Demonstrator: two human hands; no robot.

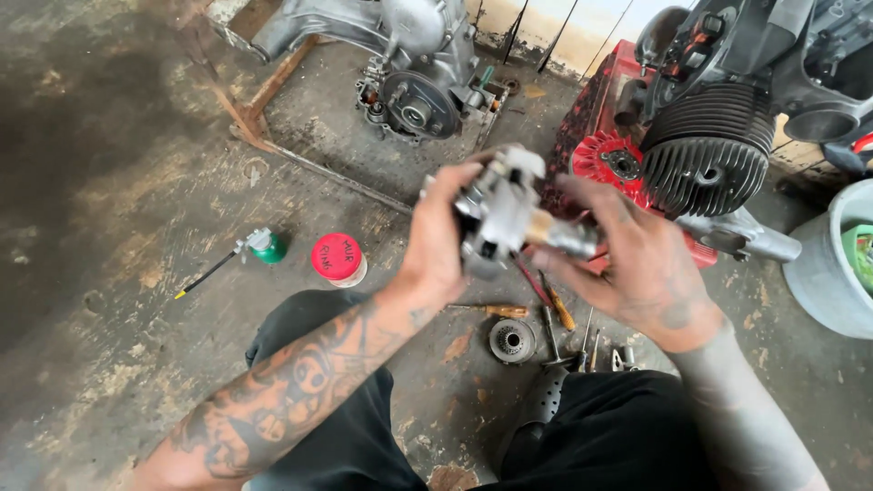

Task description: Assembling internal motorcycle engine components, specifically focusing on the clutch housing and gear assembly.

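On a stained concrete floor [118, 300], with an engine case [414, 68] ahead and a finned cylinder [705, 155] to our right, we hold a small grey metal part [500, 214] up between both hands. Our left hand [441, 241] has its fingers wrapped around one side, our right hand [637, 259] pinches its brass end. Below lie screwdrivers [555, 309], a round metal piece [512, 341] and a red-lidded jar [338, 259]
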